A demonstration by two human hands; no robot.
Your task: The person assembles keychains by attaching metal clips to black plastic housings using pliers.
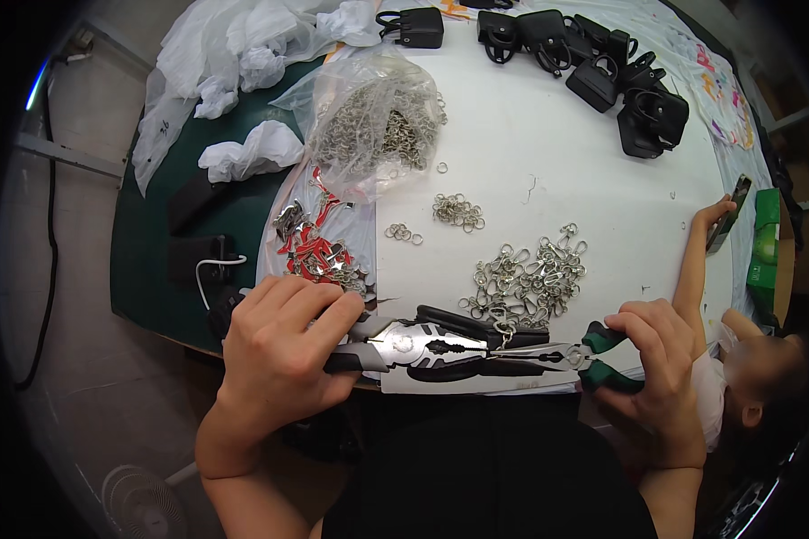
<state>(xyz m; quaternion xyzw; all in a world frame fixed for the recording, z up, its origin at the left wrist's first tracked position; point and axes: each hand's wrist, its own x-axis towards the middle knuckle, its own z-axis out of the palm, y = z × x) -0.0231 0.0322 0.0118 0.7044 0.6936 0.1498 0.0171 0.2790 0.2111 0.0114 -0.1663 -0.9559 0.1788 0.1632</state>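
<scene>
My left hand [288, 346] is closed round the grey-and-black handles of a pair of pliers [404, 345], whose metal jaws point right. My right hand [652, 359] grips green-handled needle-nose pliers [566, 357], their slim jaws pointing left. The two tools' jaws come close together near the table's front edge. A small silver ring with a clasp [505, 334] shows by the jaw tips; which jaw touches it I cannot tell. Two long black curved pieces [454, 369] lie above and below the jaws. Just beyond is a pile of silver swivel clasps [530, 278].
Silver rings [458, 213] lie in small groups, and a clear bag of rings [377, 117] stands behind. Red-and-silver charms [319, 256] are heaped left. Small black bags [593, 81] sit at the back right. At right, another person's hand [715, 212] holds a phone [730, 216].
</scene>
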